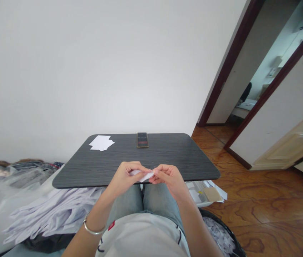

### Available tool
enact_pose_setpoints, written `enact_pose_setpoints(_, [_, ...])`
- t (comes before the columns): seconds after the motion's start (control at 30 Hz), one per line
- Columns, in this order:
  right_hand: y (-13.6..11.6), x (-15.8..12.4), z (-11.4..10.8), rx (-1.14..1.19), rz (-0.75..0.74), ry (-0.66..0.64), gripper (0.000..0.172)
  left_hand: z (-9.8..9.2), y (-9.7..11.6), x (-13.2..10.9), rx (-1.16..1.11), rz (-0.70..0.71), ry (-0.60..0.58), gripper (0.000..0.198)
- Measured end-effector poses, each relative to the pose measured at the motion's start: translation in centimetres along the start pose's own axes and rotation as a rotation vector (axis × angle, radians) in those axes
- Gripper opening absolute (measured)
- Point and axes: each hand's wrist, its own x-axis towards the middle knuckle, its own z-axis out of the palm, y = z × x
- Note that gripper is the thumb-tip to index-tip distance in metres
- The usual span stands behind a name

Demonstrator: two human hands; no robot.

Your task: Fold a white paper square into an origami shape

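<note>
Between my two hands, just over the near edge of the dark table (105, 167), is a small piece of white folded paper (146, 176). My left hand (128, 175) pinches its left part between thumb and fingers. At the paper's right end, the thumb and fingertips of my right hand (167, 175) are closed on it. My fingers cover much of the paper, so its full shape is hidden. A loose stack of white paper pieces (101, 142) lies at the table's far left corner.
A phone (142, 140) lies near the table's back edge, by the white wall (114, 64). White strips (60, 210) are heaped below left. Under the right side sit a box of papers (203, 192) and a black-lined bin of scraps (218, 233). A doorway opens at right.
</note>
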Motion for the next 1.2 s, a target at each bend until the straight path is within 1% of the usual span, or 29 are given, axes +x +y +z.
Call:
enact_pose_setpoints(0.2, [0.22,0.12,-0.03,0.004,-0.012,0.002,0.018,0.03,-0.04,0.02,-0.009,-0.004,0.0,0.019])
enact_pose_setpoints(0.33, [0.22,0.06,0.11,-0.008,-0.015,0.021,0.02,-0.03,-0.03,0.07,0.01,-0.009,-0.008,0.019])
enact_pose_setpoints(0.43, [0.22,0.03,0.24,-0.022,-0.032,0.048,0.021,-0.05,0.06,0.11,0.017,-0.038,-0.004,0.019])
enact_pose_setpoints(0.6, [0.14,-0.01,0.36,-0.076,-0.082,0.069,0.022,0.1,0.45,0.01,-0.012,-0.119,0.042,0.025])
enact_pose_setpoints(0.73, [0.12,-0.06,0.42,-0.102,-0.101,0.073,0.023,0.27,0.4,0.0,-0.007,-0.157,0.089,0.025])
enact_pose_setpoints(0.87, [0.08,-0.12,0.5,-0.111,-0.105,0.081,0.024,0.41,0.14,0.05,-0.121,-0.183,0.101,0.024])
enact_pose_setpoints(1.0, [-0.06,-0.2,0.58,-0.112,-0.112,0.082,0.022,0.48,0.06,-0.01,-0.258,-0.212,0.108,0.029])
enact_pose_setpoints(1.2, [-0.07,-0.21,0.62,-0.119,-0.111,0.096,0.02,0.41,0.09,-0.24,-0.284,-0.245,0.098,0.025])
